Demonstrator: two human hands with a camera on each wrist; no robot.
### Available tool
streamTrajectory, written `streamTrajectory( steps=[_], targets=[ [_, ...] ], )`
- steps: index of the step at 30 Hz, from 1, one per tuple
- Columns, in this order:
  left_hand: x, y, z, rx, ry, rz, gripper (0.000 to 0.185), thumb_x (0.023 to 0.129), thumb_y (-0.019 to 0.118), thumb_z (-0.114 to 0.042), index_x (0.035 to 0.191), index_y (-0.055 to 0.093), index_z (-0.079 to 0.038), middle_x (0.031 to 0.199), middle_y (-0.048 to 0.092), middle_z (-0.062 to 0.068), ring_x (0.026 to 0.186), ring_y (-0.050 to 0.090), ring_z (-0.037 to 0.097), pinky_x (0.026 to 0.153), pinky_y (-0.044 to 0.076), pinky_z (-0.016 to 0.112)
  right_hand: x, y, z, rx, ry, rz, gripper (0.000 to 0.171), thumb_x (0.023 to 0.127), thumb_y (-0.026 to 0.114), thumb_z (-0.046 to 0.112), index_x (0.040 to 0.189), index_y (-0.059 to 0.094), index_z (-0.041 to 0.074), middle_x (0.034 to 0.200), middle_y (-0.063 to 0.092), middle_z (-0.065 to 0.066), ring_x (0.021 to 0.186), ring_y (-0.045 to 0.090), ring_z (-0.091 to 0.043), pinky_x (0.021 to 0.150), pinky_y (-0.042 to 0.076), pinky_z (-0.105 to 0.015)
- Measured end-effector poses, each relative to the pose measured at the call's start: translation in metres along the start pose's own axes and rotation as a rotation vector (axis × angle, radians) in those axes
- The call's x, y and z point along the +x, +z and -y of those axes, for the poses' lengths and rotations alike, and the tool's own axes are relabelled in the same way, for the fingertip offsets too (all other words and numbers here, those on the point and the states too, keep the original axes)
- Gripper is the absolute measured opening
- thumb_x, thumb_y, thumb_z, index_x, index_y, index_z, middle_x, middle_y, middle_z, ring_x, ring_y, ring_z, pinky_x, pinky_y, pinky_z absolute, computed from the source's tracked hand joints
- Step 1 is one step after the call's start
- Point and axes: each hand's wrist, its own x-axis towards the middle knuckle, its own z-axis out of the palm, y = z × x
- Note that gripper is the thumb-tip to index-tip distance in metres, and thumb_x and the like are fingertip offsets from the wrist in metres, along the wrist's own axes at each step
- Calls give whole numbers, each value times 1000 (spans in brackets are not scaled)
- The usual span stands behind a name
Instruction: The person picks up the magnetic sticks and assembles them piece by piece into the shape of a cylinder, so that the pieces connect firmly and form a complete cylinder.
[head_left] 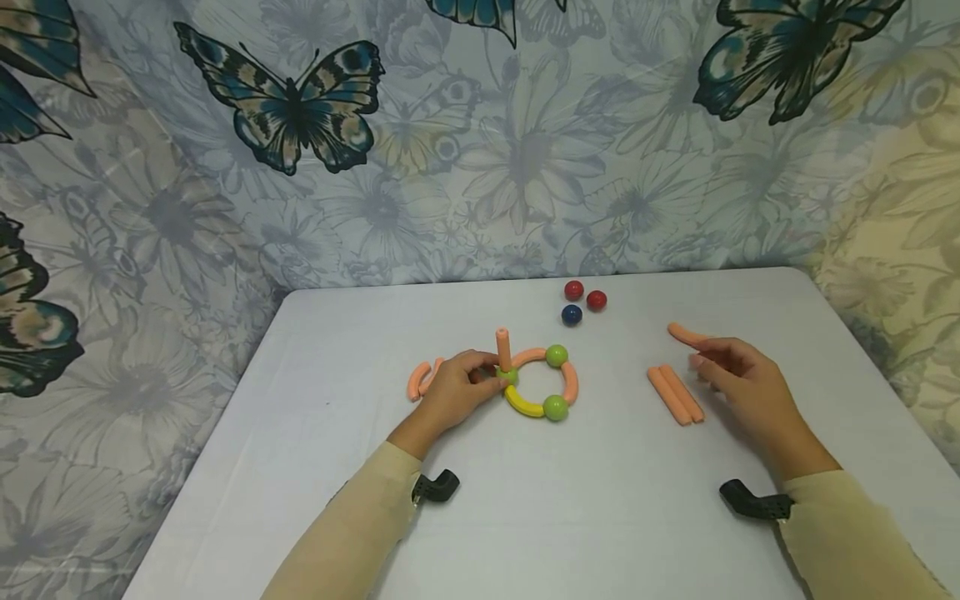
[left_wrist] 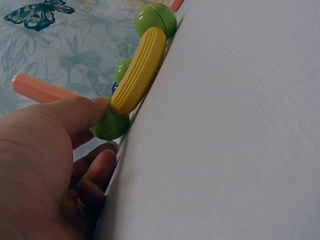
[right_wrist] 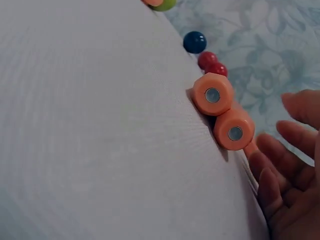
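My left hand (head_left: 457, 387) pinches a green ball (left_wrist: 111, 126) at the left of a ring on the table. Standing up from that ball is a straight orange rod (head_left: 503, 350). The ring also has a yellow curved piece (head_left: 523, 403), two orange curved pieces (head_left: 570, 383) and two more green balls (head_left: 556, 407). On the right, my right hand (head_left: 746, 387) has its thumb and fingers apart in the right wrist view, fingertips right by an orange curved stick (head_left: 684, 335). Two straight orange rods (head_left: 675, 395) with metal discs in their ends lie side by side nearby.
Toward the back of the white table (head_left: 375, 325) sit two red balls (head_left: 596, 301) and a dark blue ball (head_left: 572, 315). Small orange curved pieces (head_left: 417, 382) lie left of the ring, partly behind my left hand. A butterfly-patterned cloth (head_left: 480, 167) hangs behind.
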Motion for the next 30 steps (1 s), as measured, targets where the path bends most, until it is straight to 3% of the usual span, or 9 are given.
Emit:
streamTrajectory(
  steps=[7, 13, 21, 26, 30],
  targets=[
    [-1, -2, 1, -1, 8, -13, 30, 99, 85, -25, 127, 80, -16, 113, 71, -4, 86, 63, 14, 76, 54, 33, 4, 8, -12, -69, -118, 90, 39, 103, 79, 16, 136, 68, -1, 115, 71, -13, 94, 62, -8, 76, 47, -16],
    [0, 0, 2, -1, 29, -9, 29, 99, 85, -27, 126, 80, -16, 111, 71, -5, 84, 61, 12, 73, 53, 32, 3, 6, -12, -140, -124, 152, 37, 103, 80, 15, 135, 69, -1, 117, 71, -17, 94, 59, -9, 75, 46, -19],
    [-2, 0, -1, -2, 54, -5, 29, 100, 85, -27, 127, 80, -18, 112, 71, -7, 85, 61, 13, 76, 54, 33, 1, 3, -8, -274, -156, 130, 35, 102, 81, 16, 130, 71, -2, 108, 70, -13, 89, 57, -18, 72, 45, -20],
    [-2, 1, -1, 4, 63, -9, 30, 100, 85, -26, 128, 80, -16, 110, 70, -5, 85, 61, 13, 76, 53, 32, 1, 3, -6, -295, -127, 90, 35, 104, 79, 25, 128, 72, 1, 103, 70, -9, 85, 56, -19, 67, 45, -21],
    [-3, 1, -2, 2, 71, -14, 31, 99, 86, -25, 128, 80, -14, 110, 70, -4, 85, 60, 14, 76, 53, 32, -1, 3, -3, -281, -118, 76, 36, 105, 78, 21, 133, 70, 0, 108, 69, -12, 85, 58, -17, 66, 47, -20]
  ],
)
